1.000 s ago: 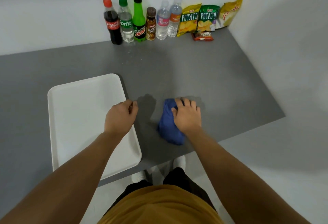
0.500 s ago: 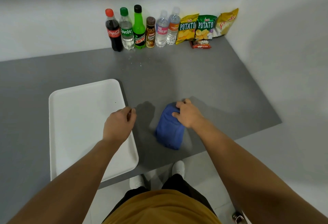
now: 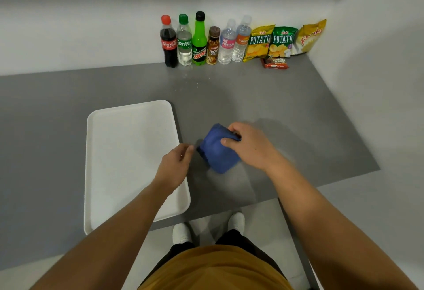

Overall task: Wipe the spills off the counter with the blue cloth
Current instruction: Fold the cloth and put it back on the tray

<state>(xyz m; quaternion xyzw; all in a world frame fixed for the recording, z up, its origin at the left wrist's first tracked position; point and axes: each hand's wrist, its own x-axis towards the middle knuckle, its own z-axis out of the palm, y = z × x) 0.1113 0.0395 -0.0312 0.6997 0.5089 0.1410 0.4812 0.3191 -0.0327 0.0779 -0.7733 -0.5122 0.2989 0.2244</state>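
A grey worktop (image 3: 263, 106) fills a white-walled corner, and along the back wall stand bottles labelled Coca-Cola (image 3: 168, 41), Sprite (image 3: 184, 40), Mountain Dew (image 3: 199, 39), Lucky Day (image 3: 213, 46) and Refresh (image 3: 227, 43), then two "Potato" chip bags (image 3: 270, 41) and a small red snack pack (image 3: 274, 63). Nearer, a white tray (image 3: 119, 133) lies at the left; beside it the right hand (image 3: 250, 146) grips the bunched blue cloth (image 3: 218, 152) on the worktop, while the left hand (image 3: 175, 165), loosely curled and holding nothing, sits over the tray's edge.
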